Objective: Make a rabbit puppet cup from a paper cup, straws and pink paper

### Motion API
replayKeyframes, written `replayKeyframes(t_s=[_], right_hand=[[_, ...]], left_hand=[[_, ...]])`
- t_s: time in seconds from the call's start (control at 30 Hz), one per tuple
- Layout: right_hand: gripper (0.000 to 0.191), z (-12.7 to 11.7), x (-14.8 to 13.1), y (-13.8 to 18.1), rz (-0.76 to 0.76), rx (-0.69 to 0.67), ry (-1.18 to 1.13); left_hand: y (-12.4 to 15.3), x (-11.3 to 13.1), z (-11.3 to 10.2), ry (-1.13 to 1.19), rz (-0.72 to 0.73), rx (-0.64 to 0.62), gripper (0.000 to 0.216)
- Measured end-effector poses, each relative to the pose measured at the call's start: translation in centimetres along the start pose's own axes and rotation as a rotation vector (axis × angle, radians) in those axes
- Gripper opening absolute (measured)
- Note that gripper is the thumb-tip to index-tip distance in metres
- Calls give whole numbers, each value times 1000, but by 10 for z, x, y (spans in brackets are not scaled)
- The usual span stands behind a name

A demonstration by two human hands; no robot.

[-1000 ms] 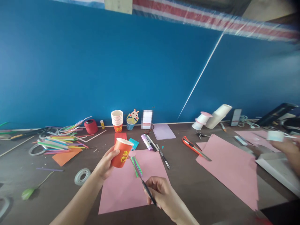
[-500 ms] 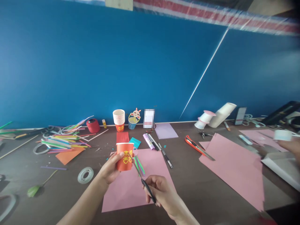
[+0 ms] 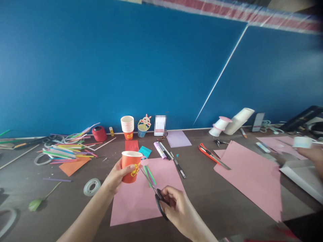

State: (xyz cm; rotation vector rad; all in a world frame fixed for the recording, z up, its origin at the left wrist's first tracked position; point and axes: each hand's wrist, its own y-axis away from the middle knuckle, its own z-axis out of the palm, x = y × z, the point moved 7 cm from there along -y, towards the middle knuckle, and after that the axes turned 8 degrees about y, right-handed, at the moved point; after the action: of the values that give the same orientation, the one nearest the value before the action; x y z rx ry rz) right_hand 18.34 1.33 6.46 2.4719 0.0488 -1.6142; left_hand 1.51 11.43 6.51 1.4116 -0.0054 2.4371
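Head view: left hand (image 3: 116,181) grasping red cup (image 3: 128,160) over pink sheet (image 3: 133,210) on bench (image 3: 202,205), right hand (image 3: 178,203) gripping scissors (image 3: 156,192) by black handles, blades pointing toward cup, tip contact unclear, straws (image 3: 151,175) just beside blades.

Red spool (image 3: 99,133) beside small yellow tube (image 3: 111,131); orange cutter (image 3: 212,156) overlapping pink sheets (image 3: 252,179).

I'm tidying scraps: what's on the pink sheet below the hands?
Green and purple strips lie on the pink sheet, a pink disc at its far edge. The red paper cup and left hand hide its far left corner; the right hand, the near right.
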Motion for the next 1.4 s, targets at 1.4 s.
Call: replayKeyframes(t_s=[1.4], right_hand=[[16,-24,-47,8,-31,-31,375]], left_hand=[[18,36,-3,-394,156,124,47]])
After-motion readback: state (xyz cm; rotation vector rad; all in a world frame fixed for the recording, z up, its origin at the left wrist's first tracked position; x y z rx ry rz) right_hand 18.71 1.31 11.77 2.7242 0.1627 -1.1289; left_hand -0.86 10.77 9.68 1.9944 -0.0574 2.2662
